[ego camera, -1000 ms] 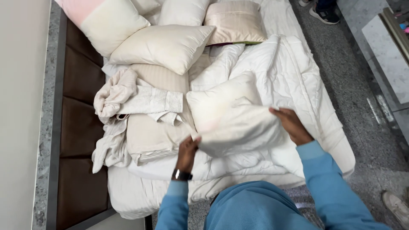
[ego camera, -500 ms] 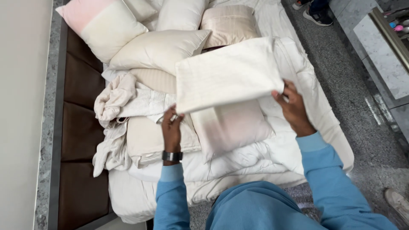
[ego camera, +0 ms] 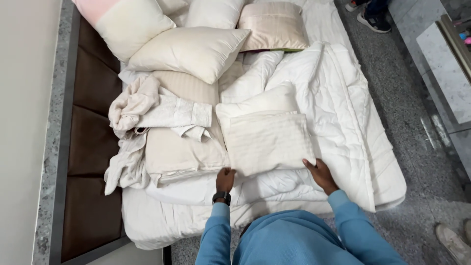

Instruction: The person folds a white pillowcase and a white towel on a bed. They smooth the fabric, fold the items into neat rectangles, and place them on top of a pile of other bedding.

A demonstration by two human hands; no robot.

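Folded cream cloth (ego camera: 267,142), apparently a pillowcase or small cover, is laid flat on the white quilt (ego camera: 343,118) of the bed (ego camera: 152,225), partly over a white pillow (ego camera: 255,103) and just beside a flattened beige pillow (ego camera: 179,152). Its near edge is pinched at both corners: the left hand (ego camera: 225,179), with a dark watch (ego camera: 222,197) on the wrist, is closed on the left corner, and the right hand (ego camera: 321,174) is closed on the right corner, fingers partly tucked under the fabric. The cloth is judged to be light, limp and thin, not fragile and not slippery; it would sag and unfold if lifted from one point, so hold is best taken at two corners or along a folded edge, as is done now. A crumpled pale garment (ego camera: 142,108) is heaped to the left, touching the beige pillow. Toward the headboard (ego camera: 91,147), several pillows are piled: a large cream pillow (ego camera: 191,49), a pink and cream pillow (ego camera: 125,19), and a satin beige cushion (ego camera: 272,24). No containers are seen on the bed, so nothing is held inside anything, unless the pillow covers are counted, which are filled with their pillows. Another person's shoes (ego camera: 368,12) are visible on the grey floor (ego camera: 417,122) at the far side, well apart from the hands.
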